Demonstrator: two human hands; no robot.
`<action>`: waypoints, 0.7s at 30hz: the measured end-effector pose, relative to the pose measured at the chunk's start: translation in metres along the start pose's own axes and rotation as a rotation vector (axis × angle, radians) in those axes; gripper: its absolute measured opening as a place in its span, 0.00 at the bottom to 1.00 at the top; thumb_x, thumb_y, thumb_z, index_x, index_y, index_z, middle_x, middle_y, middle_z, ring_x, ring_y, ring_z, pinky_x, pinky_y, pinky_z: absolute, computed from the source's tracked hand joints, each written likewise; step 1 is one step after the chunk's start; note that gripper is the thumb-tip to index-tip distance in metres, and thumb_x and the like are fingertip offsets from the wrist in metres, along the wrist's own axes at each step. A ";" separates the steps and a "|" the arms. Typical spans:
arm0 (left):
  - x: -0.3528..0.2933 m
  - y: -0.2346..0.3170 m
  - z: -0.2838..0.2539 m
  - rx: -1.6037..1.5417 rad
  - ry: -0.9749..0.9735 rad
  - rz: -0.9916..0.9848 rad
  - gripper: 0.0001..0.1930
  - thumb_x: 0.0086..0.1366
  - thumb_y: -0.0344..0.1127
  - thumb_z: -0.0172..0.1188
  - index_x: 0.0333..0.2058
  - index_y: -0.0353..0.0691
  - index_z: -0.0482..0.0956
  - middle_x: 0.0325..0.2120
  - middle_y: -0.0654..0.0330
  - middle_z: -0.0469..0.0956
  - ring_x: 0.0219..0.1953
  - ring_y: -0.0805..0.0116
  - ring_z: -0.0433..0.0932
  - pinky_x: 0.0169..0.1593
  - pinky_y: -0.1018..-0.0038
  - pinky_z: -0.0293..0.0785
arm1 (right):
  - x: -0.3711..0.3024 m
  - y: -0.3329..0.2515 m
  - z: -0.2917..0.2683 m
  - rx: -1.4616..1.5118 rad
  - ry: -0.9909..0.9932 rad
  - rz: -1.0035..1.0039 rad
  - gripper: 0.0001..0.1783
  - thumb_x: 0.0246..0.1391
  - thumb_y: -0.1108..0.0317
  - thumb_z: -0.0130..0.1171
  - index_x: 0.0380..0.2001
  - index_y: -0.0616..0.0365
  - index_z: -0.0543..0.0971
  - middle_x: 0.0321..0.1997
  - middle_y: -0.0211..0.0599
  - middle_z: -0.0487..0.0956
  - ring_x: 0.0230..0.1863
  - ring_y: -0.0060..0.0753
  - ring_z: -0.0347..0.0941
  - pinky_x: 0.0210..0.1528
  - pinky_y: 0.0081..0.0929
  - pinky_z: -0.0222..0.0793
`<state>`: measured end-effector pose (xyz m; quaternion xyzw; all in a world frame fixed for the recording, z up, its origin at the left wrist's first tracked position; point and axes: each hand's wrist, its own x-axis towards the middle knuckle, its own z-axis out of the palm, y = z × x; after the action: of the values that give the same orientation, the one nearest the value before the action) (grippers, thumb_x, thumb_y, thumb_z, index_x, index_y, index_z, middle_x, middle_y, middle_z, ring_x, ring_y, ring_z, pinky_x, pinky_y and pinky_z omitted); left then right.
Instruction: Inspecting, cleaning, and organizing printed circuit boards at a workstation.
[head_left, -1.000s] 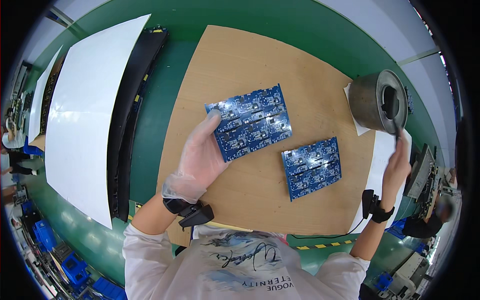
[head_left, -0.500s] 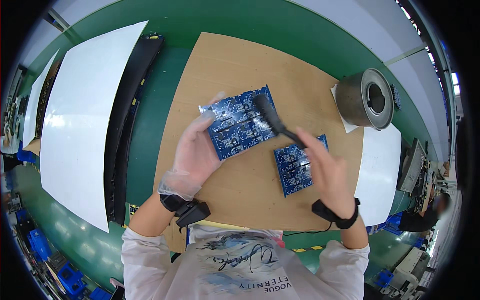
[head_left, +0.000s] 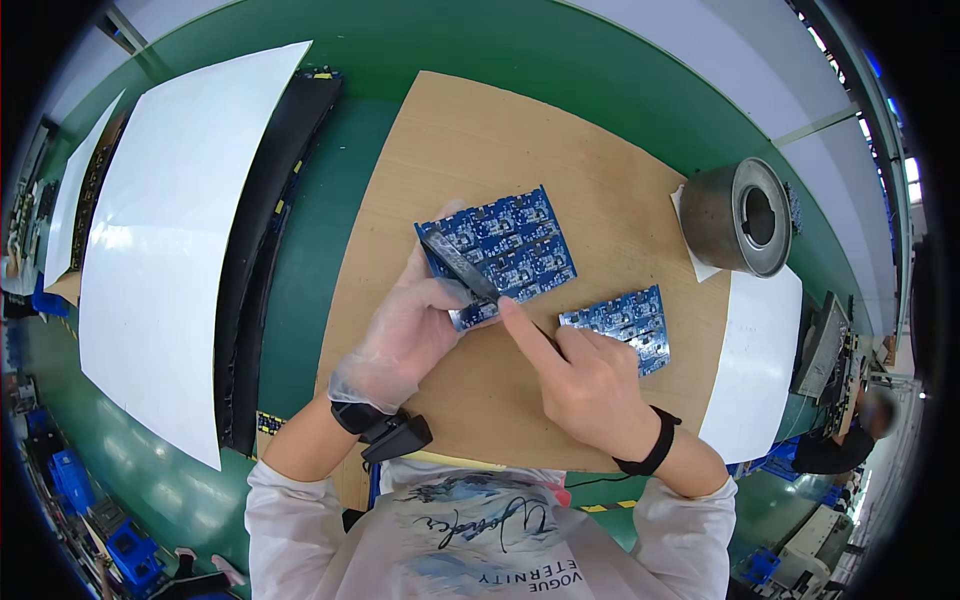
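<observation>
My left hand (head_left: 408,328), in a clear plastic glove, grips a blue circuit board (head_left: 520,245) by its left side, raised over the cardboard sheet. My bare right hand (head_left: 590,385) is closed on a black brush (head_left: 462,266), index finger stretched along it. The brush lies slantwise across the left part of the board, close to my left thumb. A second blue circuit board (head_left: 640,325) rests on the cardboard to the right, partly covered by my right hand.
Brown cardboard (head_left: 500,130) covers the green table (head_left: 340,170). At the back right stands a round metal can (head_left: 718,215) with a hole in its top. A large white panel (head_left: 170,250) is at the left; a white sheet (head_left: 755,360) is at the right. Another person (head_left: 850,440) is far right.
The brush has moved from the held board's right part to its left part, my right hand shifting left with it. My left thumb has come lower along the board's edge.
</observation>
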<state>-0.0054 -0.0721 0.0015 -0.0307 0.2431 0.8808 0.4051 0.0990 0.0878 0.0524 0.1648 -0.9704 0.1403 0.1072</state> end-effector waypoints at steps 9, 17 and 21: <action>0.004 -0.001 -0.005 -0.025 0.000 0.000 0.43 0.43 0.12 0.39 0.61 0.49 0.53 0.55 0.61 0.62 0.57 0.65 0.65 0.61 0.68 0.61 | 0.004 0.000 0.009 -0.160 -0.014 -0.073 0.39 0.28 0.79 0.52 0.53 0.54 0.72 0.13 0.29 0.55 0.12 0.28 0.57 0.14 0.25 0.56; 0.004 0.000 -0.001 -0.069 0.097 -0.064 0.41 0.45 0.13 0.41 0.61 0.48 0.53 0.55 0.59 0.62 0.56 0.62 0.65 0.59 0.64 0.64 | -0.004 0.061 0.004 -0.082 -0.027 0.199 0.31 0.40 0.81 0.51 0.53 0.55 0.70 0.13 0.34 0.61 0.13 0.33 0.61 0.15 0.28 0.58; 0.004 0.000 -0.004 -0.071 0.035 -0.002 0.31 0.55 0.22 0.44 0.60 0.45 0.55 0.54 0.56 0.63 0.55 0.61 0.66 0.56 0.61 0.66 | 0.010 0.048 -0.007 0.007 -0.018 0.225 0.28 0.44 0.81 0.50 0.52 0.55 0.71 0.15 0.40 0.66 0.14 0.39 0.65 0.16 0.31 0.60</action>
<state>-0.0086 -0.0709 -0.0028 -0.0606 0.2188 0.8877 0.4005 0.0743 0.1307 0.0504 0.0564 -0.9832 0.1532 0.0814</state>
